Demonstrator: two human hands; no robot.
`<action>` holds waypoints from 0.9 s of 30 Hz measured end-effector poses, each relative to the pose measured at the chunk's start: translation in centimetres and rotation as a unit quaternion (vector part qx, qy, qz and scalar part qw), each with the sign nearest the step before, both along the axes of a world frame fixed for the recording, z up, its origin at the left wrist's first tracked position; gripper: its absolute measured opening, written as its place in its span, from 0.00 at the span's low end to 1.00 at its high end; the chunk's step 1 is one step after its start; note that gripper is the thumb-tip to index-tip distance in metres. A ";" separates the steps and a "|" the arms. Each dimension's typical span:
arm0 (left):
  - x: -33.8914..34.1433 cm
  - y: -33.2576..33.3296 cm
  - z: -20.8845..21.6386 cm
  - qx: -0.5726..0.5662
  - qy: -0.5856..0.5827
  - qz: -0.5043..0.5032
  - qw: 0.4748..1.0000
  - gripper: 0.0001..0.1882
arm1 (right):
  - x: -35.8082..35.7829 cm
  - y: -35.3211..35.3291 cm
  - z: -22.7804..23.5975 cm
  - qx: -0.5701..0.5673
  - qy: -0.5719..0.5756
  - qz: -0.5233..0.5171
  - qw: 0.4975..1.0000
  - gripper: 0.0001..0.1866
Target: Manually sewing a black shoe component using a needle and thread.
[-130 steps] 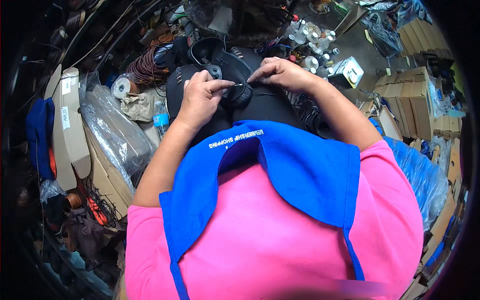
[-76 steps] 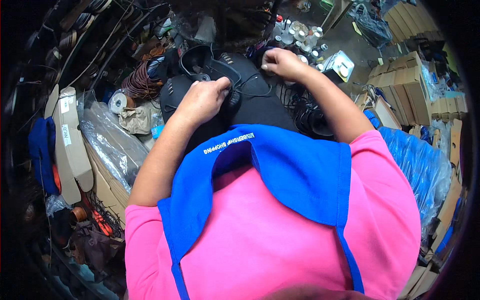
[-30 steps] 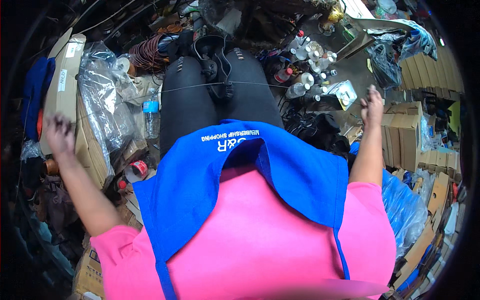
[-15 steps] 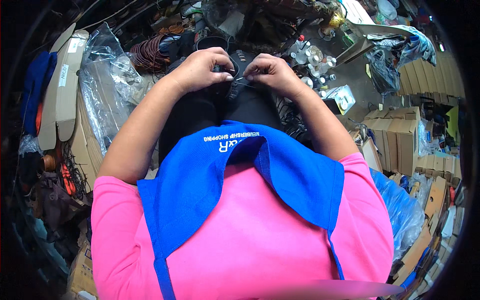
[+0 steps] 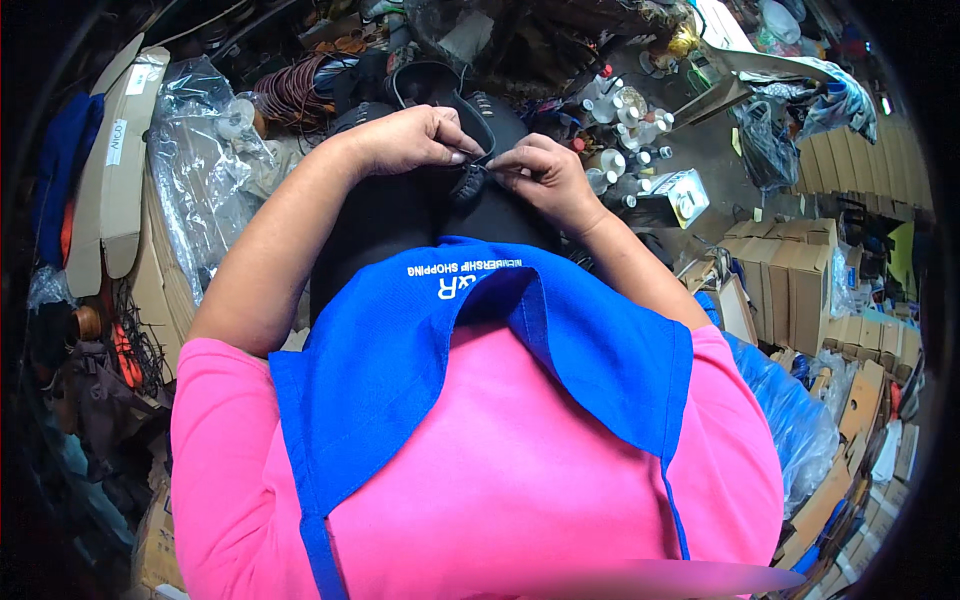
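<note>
Over my lap I hold a black band-like piece (image 5: pixel 482 128), a curved strip with a dark ridged, braided-looking end (image 5: pixel 467 186) hanging below my fingers. My left hand (image 5: pixel 432 138) is closed, its thumb and fingers pinching the strip from the left. From the right, my right hand (image 5: pixel 545 178) meets it with thumb and forefinger pinched together at the strip's edge. Whatever lies between those right fingertips is too small to make out. Beyond my hands the strip bends into a wider black loop (image 5: pixel 425 72). My blue apron (image 5: pixel 400 300) lies just below.
Several bottles (image 5: pixel 630 110) and a rectangular metal can (image 5: pixel 680 198) stand to the right. Coiled brown cord (image 5: pixel 295 92) and clear plastic sheeting (image 5: pixel 200 150) are at the left. Cardboard boxes (image 5: pixel 785 275) are stacked at right, near blue plastic (image 5: pixel 790 430).
My hands have come closer together on the black strip, the right one turning and dropping slightly. A thin light sliver seen between the fingers earlier no longer shows.
</note>
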State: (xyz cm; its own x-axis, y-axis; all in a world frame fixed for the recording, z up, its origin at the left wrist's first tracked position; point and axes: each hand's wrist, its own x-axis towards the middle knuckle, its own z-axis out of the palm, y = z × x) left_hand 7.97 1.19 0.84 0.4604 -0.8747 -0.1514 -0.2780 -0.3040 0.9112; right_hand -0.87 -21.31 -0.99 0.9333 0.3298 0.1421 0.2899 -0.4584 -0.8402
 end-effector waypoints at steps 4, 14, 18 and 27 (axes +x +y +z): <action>0.2 -0.4 0.6 0.061 -0.024 -0.051 0.997 0.17 | -0.2 0.0 1.2 -0.104 -0.071 0.023 0.992 0.12; 0.5 -0.8 -0.4 0.045 -0.144 0.011 0.989 0.17 | 3.1 2.2 5.6 -0.362 -0.045 0.178 0.914 0.12; 1.4 -0.8 -1.2 0.016 -0.206 0.058 0.977 0.18 | 3.9 0.1 5.3 -0.296 0.018 0.203 0.933 0.07; -3.1 -0.9 -0.6 0.039 -0.283 0.263 0.922 0.24 | 3.3 0.7 3.7 -0.169 0.163 0.097 0.967 0.11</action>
